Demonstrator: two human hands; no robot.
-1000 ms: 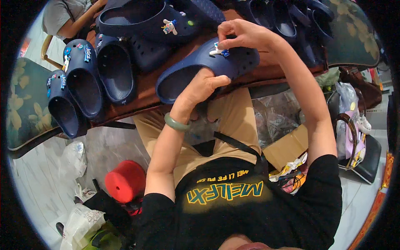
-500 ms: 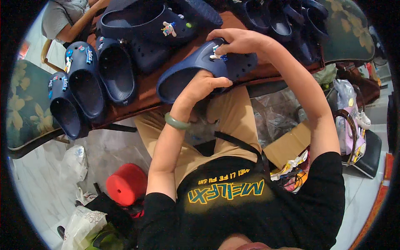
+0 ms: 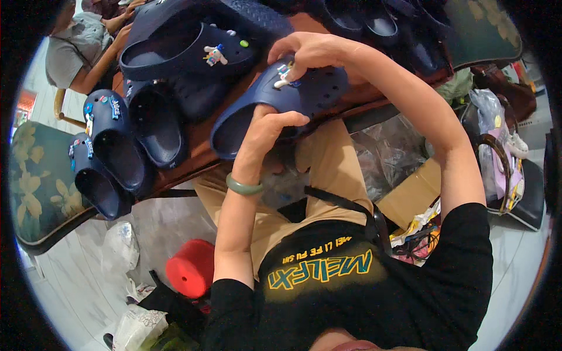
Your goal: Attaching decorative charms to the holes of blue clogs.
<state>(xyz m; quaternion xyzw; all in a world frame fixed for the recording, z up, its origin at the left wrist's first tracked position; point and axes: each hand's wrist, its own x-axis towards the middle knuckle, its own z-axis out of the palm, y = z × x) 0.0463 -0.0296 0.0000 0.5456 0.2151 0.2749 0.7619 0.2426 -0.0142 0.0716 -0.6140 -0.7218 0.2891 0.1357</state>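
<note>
A navy foam clog [image 3: 246,117] is held over the table's near edge, its foot opening turned toward the left. My left hand [image 3: 264,131] reaches into the opening; its fingers are hidden inside and its thumb lies outside along the upper. From the far side my right hand [image 3: 310,54] grips the toe part, with thumb and fingers around a small white-and-blue figure charm [image 3: 283,75] on top. Left of it rests another navy clog [image 3: 175,55] with a similar charm [image 3: 215,54]. Several charm-decorated clogs [image 3: 120,155] stand along the table's left side.
More navy clogs [image 3: 380,26] lie at the far right of the brown-covered table [image 3: 202,146]. Green floral-patterned chairs [image 3: 41,181] flank it. Across the far left, another person [image 3: 82,50] sits. A red roll [image 3: 191,268], plastic bags and a cardboard box [image 3: 410,193] lie below.
The view has shifted slightly, so the table's things sit a little further left. Both hands keep hold of the clog, which has tilted slightly, and my right fingers remain at the charm.
</note>
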